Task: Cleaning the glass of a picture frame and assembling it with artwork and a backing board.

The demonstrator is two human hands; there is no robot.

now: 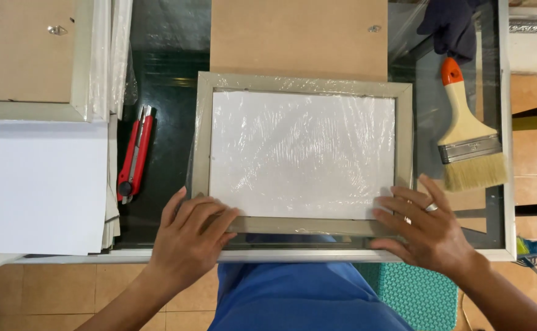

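Wrinkled clear film (305,150) over the grey picture frame (302,84) is my main worry: it looks thin and already puckered, and a fingertip dragged across it could tear it or pull it off the moulding. The frame lies flat in the middle of the glass-topped bench (506,184), its near rail close to the edge at 6 o'clock, with a white sheet showing through the film. My left hand (189,236) rests flat on the frame's lower left corner, at about 7 o'clock of it, and my right hand (424,230) lies flat on the lower right corner at about 5 o'clock; both are open with fingers spread, well apart from each other, pressing down and gripping nothing. Because the frame sits so near the bench edge, I judge that a pull toward me could tip it off onto the floor tiles. The glass top looks slick, so an uneven push might make the frame slide or twist against the brown backing board (299,37) at 12 o'clock. A red utility knife (135,153) lies at 9 o'clock of the frame; I cannot tell if its blade is out, so a careless reach is a risk. A paintbrush (467,132) at 3 o'clock could get knocked off the bench by my right elbow.
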